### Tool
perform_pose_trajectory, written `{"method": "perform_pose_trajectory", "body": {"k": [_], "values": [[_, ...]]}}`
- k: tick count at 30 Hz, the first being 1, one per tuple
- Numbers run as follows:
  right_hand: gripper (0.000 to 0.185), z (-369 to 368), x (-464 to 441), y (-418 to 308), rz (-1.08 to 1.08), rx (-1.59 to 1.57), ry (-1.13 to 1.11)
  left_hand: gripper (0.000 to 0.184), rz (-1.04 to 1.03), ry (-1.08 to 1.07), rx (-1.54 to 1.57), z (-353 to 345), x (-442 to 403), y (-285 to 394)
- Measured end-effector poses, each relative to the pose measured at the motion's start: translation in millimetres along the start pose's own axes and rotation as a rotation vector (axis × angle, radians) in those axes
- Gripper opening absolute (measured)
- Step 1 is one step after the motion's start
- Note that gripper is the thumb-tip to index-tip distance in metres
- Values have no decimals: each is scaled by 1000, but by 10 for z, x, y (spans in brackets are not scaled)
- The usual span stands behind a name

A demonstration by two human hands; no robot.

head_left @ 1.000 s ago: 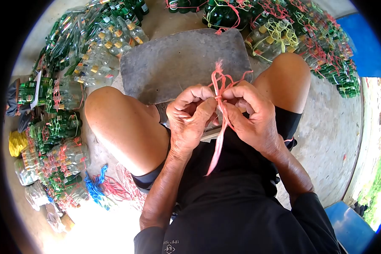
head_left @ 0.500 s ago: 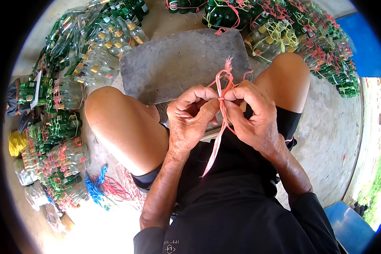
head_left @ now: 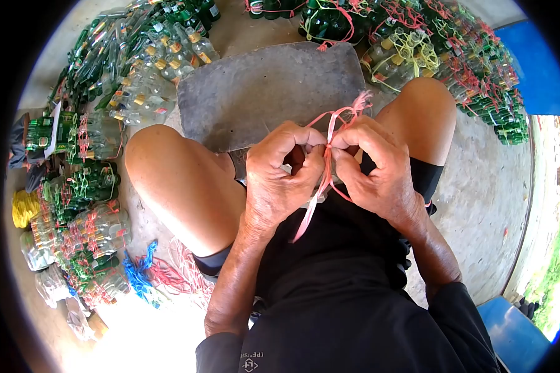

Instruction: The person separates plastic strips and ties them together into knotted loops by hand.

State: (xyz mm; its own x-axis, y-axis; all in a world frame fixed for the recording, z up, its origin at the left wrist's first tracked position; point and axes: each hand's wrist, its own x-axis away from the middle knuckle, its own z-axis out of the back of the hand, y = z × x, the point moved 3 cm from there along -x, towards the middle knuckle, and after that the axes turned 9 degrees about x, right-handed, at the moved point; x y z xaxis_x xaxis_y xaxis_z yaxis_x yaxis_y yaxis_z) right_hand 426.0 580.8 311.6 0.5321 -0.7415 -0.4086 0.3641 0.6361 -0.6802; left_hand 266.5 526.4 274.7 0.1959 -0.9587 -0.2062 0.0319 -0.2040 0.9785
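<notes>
Pink plastic twine (head_left: 318,203) is gathered in a knot between my two hands, above my lap. Its frayed end and loops stick up past my fingers, and a long tail hangs down toward my shirt. My left hand (head_left: 284,168) pinches the twine at the knot with thumb and forefinger. From the other side, my right hand (head_left: 374,165) grips the twine at the same knot, thumb and forefinger together. The remaining fingers of both hands are curled and partly hidden.
A dark grey board (head_left: 261,93) lies on the floor beyond my knees. Glass bottles (head_left: 146,93) pile up at the left, and tied bottle bundles (head_left: 410,56) stand at the upper right. Blue twine (head_left: 142,273) and loose pink twine (head_left: 180,273) lie at the lower left.
The frayed upper end of the pink twine has swung to the right and the loops have shifted. Its lower tail has risen slightly. Both hands still pinch at the knot.
</notes>
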Motion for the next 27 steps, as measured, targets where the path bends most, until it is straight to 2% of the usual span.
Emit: {"method": "perform_pose_trajectory", "body": {"k": [6, 9, 14, 17, 19, 20, 23, 27], "values": [[15, -4, -2, 14, 11, -1, -46, 7, -78, -7, -153, -6, -4, 47], [16, -20, 8, 20, -15, -29, -54, 15, -123, 4, -162, -7, -9, 2], [12, -26, 19, 62, -87, -98, -87, 14, -45, -4, -92, -1, 10, -31], [10, 51, -1, 133, -54, -17, -71, 12, 47, 27, 16, 32, 52, -136], [8, 81, -5, 188, -141, -54, -67, 10, 124, 77, 98, 37, 67, -155], [7, 82, -4, 204, -182, -78, -84, 11, 113, 75, 106, 24, 60, -127], [9, 6, 3, 168, -115, -138, -81, 11, 55, 48, 110, -14, 39, -90], [14, -24, -20, 124, -34, -48, -67, 12, -74, 43, -26, -3, 21, -40]]}}
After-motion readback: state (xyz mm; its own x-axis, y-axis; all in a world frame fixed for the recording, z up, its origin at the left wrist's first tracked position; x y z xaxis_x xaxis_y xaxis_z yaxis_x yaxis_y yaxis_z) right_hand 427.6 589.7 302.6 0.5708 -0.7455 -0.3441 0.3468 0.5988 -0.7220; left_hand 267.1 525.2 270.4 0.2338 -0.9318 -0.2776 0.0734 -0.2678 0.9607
